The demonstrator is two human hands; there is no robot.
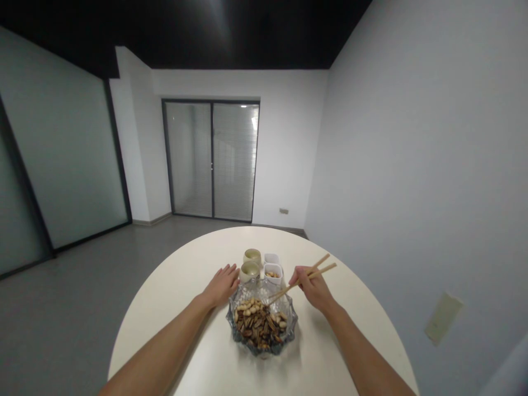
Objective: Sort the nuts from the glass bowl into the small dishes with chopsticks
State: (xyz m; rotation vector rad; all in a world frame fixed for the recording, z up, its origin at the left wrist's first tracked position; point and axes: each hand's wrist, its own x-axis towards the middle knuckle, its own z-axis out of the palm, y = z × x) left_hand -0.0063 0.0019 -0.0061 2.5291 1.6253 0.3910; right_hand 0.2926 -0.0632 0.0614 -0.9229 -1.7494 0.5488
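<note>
A cut-glass bowl (289,322) stands on the round white table (173,308), filled with mixed nuts and dark seeds (259,323). My right hand (314,287) is closed round a pair of wooden chopsticks (304,278), whose tips reach down into the far side of the bowl. My left hand (223,284) lies flat on the table just left of the bowl's rim, fingers stretched out, holding nothing. Behind the bowl stand two small round cups (251,264) and two small white square dishes (273,267), the nearer dish holding a few pale nuts.
The table stands close to a plain wall (412,165) on the right. Beyond it is open grey floor (82,297), frosted glass panels on the left and glass sliding doors (212,159) with blinds at the back.
</note>
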